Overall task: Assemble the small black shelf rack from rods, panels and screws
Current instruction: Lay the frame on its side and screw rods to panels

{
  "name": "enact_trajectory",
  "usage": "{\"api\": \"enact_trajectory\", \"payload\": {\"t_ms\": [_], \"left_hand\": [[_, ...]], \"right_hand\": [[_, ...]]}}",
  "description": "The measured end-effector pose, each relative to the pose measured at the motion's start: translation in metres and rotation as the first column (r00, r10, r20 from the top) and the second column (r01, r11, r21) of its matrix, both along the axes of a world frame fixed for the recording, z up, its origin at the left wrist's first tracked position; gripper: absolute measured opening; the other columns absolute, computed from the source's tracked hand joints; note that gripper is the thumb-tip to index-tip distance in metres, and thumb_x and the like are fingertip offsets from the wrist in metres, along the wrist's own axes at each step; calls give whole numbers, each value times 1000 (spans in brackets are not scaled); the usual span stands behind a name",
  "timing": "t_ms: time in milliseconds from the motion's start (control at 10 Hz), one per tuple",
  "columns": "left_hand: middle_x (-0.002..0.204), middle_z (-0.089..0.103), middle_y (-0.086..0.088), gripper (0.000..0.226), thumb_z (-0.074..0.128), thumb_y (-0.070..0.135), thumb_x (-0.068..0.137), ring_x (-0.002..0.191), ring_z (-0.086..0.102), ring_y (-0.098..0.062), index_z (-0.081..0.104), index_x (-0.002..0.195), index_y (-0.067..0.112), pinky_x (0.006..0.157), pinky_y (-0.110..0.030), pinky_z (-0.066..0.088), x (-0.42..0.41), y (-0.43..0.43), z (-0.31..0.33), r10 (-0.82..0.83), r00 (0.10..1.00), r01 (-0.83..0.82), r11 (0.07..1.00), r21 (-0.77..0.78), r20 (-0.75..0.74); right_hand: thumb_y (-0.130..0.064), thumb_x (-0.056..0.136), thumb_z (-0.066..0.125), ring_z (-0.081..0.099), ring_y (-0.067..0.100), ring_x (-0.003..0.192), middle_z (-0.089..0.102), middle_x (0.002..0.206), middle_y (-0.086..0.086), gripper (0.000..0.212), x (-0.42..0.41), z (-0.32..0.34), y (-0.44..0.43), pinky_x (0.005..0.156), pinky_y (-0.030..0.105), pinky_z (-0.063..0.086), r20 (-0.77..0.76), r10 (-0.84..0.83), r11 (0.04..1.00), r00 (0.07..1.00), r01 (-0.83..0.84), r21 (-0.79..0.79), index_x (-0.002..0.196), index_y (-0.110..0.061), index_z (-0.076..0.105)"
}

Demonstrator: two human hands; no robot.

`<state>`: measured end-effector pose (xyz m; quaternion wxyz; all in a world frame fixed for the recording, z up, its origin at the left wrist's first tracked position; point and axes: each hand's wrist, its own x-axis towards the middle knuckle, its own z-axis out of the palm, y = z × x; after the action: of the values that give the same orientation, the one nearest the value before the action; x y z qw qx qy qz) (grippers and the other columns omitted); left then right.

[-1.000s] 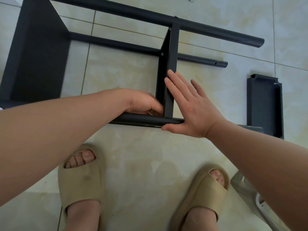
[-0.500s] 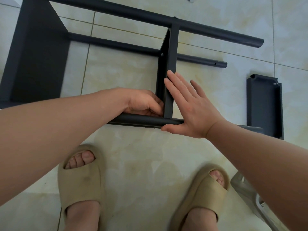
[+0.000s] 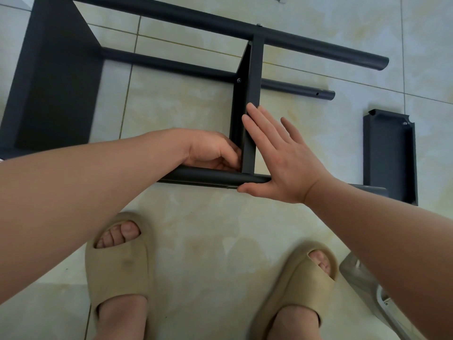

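Observation:
The part-built black rack lies on its side on the tiled floor. Its middle panel (image 3: pixel 252 77) stands on edge between the far rod (image 3: pixel 318 49) and the near rod (image 3: pixel 208 175). A wide end panel (image 3: pixel 56 82) closes the left side. My left hand (image 3: pixel 210 150) is curled into the corner where the middle panel meets the near rod, fingertips pinching what looks like a small screw, mostly hidden. My right hand (image 3: pixel 282 163) lies flat against the panel's right face, thumb on the near rod.
A loose black panel (image 3: pixel 389 155) lies on the floor to the right. A second rod (image 3: pixel 294 88) with a screw hole near its end sticks out past the middle panel. My feet in beige slippers (image 3: pixel 117 261) stand below. A grey-white object (image 3: pixel 355 273) sits bottom right.
My left hand's fingers have shifted slightly at the corner joint. My right hand and the rack have stayed in place.

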<state>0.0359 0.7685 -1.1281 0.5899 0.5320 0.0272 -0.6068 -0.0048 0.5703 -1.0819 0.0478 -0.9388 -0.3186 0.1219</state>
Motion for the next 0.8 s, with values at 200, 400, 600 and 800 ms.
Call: {"api": "enact_trajectory", "payload": {"t_ms": [200, 400, 600, 800], "left_hand": [[87, 72, -10, 15, 56, 4, 92, 82, 69, -20, 71, 91, 5, 81, -32, 55, -1, -1, -1, -76, 994, 70, 994, 82, 81], [90, 56, -21, 12, 53, -5, 91, 72, 60, -24, 61, 99, -3, 70, -28, 54, -1, 1, -1, -42, 994, 35, 997, 70, 105], [86, 58, -19, 12, 52, -8, 91, 69, 62, -22, 62, 95, -3, 70, -27, 55, -1, 1, 1, -37, 994, 32, 998, 54, 99], [82, 60, -16, 15, 50, -10, 92, 66, 64, -20, 62, 91, -1, 66, -25, 56, -1, 1, 1, -16, 996, 13, 999, 34, 89]], "right_hand": [[-86, 81, 40, 2, 23, 157, -1, 170, 5, 116, 0, -1, 0, 124, 56, 16, 8, 3, 1000, 1000, -3, -4, 162, -9, 9], [-86, 81, 40, 1, 23, 157, -1, 170, 4, 116, 0, -1, 0, 124, 56, 16, 4, 1, 1000, 1000, -1, 0, 162, -9, 9], [-86, 81, 39, 1, 23, 157, -1, 170, 4, 116, 0, -1, 0, 124, 56, 16, 9, 1, 1000, 1000, -1, -4, 162, -9, 9], [-86, 81, 40, 1, 23, 157, -1, 170, 4, 116, 0, -1, 0, 124, 56, 16, 0, 1, 1000, 1000, -1, -2, 162, -9, 8]]}}
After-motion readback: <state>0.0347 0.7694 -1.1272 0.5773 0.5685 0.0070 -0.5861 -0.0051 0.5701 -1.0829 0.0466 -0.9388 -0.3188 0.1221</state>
